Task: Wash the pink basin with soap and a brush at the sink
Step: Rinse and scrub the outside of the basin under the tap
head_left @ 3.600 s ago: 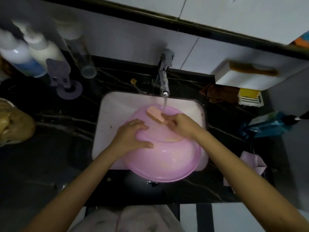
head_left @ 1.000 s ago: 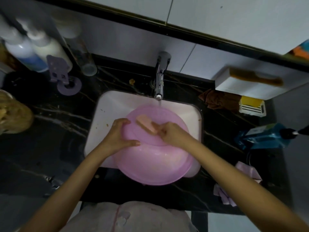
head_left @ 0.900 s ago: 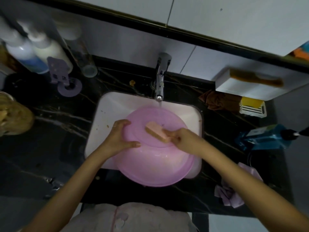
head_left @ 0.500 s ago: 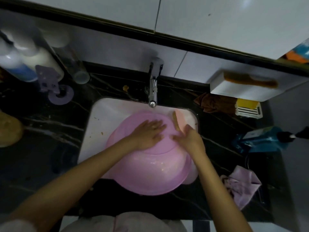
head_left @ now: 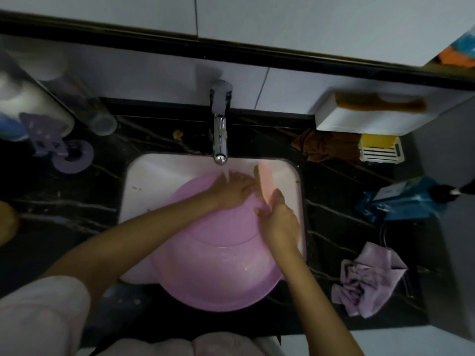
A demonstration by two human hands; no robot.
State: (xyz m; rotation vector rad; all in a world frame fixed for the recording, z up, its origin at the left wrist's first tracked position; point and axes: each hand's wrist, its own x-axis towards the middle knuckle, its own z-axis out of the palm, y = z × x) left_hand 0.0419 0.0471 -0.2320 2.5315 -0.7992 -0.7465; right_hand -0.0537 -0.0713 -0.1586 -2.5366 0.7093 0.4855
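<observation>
Left hand (head_left: 231, 191) has crossed from the basin's left flank a second ago to its far edge, now under the tap stream; right hand (head_left: 279, 222) has carried the pink brush (head_left: 266, 181) off the upturned bottom to the basin's far-right side. Pink basin (head_left: 218, 265) sits upside down over the white sink (head_left: 154, 168), its near rim overhanging the black counter (head_left: 77, 214) toward the person. Left hand lies flat on the basin's bottom, fingers straight and spread, gripping nothing, with water (head_left: 226, 174) from the faucet (head_left: 219, 129) hitting them. Right hand grasps the brush's near end, fingers and thumb wrapped round it; the brush points away from the person along the basin's right edge, brownish bristles facing left toward the left fingertips. Brush body lies over the sink's back right corner. Right of the sink: brown cloth (head_left: 326, 145), yellow sponge (head_left: 377, 141) in a white holder, blue packet (head_left: 401, 201), crumpled lilac cloth (head_left: 370, 278). White wall shelf (head_left: 359, 122) holds an orange comb (head_left: 380, 104). Left side: blurred bottles (head_left: 33, 109) and a purple holder (head_left: 59, 150).
</observation>
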